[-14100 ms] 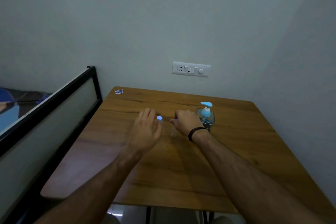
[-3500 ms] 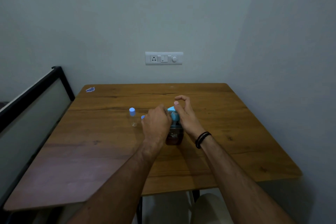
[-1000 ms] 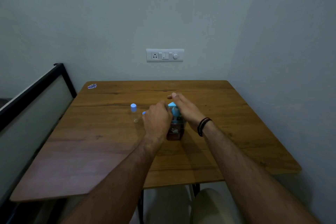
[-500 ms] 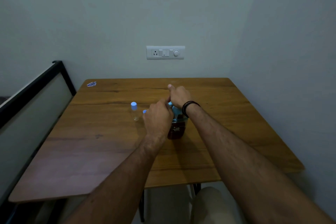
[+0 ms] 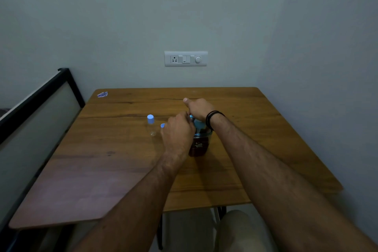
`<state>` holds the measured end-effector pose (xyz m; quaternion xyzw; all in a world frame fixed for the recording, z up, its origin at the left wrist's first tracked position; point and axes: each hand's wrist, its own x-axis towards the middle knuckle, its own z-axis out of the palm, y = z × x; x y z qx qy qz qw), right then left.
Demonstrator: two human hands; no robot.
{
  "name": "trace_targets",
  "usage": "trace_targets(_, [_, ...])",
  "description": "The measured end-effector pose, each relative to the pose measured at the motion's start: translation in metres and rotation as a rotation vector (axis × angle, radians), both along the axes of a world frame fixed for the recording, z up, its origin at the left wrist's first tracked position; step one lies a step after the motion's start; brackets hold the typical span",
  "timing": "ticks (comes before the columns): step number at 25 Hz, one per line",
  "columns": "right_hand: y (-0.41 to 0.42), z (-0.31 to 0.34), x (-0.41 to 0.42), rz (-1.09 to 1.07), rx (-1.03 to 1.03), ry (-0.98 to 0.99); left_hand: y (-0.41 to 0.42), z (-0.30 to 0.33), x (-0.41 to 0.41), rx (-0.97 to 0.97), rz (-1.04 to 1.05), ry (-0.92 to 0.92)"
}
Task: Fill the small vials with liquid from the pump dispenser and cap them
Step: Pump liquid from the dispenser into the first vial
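A dark pump dispenser (image 5: 198, 145) with a light blue pump head (image 5: 197, 122) stands mid-table. My right hand (image 5: 198, 109) lies on top of the pump head, its thumb sticking out to the left. My left hand (image 5: 178, 133) is curled beside the spout, and its fingers hide whatever they hold. A clear vial with a blue cap (image 5: 151, 125) stands upright to the left. A loose blue cap (image 5: 162, 125) peeks out beside my left hand.
The wooden table (image 5: 126, 161) sits in a corner, with walls behind and on the right. A black-framed partition (image 5: 34, 108) runs along its left side. A small blue sticker (image 5: 102, 94) is at the far left corner. A switch plate (image 5: 185, 58) is on the wall.
My right hand has moved from beside the pump head onto its top and turned palm down. My left hand has stayed by the spout.
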<state>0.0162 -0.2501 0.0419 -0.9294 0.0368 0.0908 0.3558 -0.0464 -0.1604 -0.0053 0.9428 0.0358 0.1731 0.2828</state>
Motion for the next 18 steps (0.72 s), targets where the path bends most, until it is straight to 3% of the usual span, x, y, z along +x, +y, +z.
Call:
trace_targets(3, [0.0, 0.002, 0.0, -0.028, 0.006, 0.005, 0.0, 0.0, 0.002, 0.001, -0.004, 0.013])
trace_targets(8, [-0.005, 0.023, -0.012, 0.0, 0.23, 0.226, -0.001, 0.003, -0.002, 0.007, 0.018, 0.016])
trace_targets(14, [-0.001, 0.016, -0.01, 0.045, 0.059, 0.113, 0.0, 0.001, -0.001, -0.005, 0.004, 0.019])
trace_targets(18, [-0.005, 0.027, -0.012, 0.06, 0.152, 0.255, 0.0, 0.001, -0.001, -0.012, 0.018, 0.014])
